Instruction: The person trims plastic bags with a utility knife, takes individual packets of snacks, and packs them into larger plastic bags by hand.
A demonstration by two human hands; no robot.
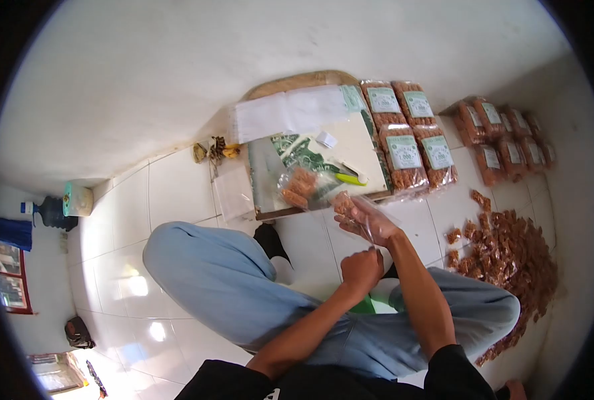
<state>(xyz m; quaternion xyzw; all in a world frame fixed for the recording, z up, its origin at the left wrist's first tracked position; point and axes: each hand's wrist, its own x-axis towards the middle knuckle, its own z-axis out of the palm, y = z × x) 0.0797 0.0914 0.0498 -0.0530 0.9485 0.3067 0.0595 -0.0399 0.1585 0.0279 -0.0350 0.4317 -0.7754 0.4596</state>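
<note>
My right hand (377, 225) is closed around a small clear plastic bag of brown pieces (343, 202), held over the board's front edge. Just below it my left hand (362, 270) is a closed fist near the bag's lower end; what it grips is hidden. On the low board (360, 143) in front lie another clear bag of brown pieces (300, 187), a yellow-green tool (351, 179), a small white block (326, 139) and a stack of clear plastic sheets (287, 112).
Labelled packs (404, 152) of brown pieces stand by the board's right edge, with more packs (510, 157) near the wall. A large heap of small wrapped pieces (517, 267) spreads on the right floor. Bananas (229, 152) and a plastic sheet (234, 193) lie left of the board.
</note>
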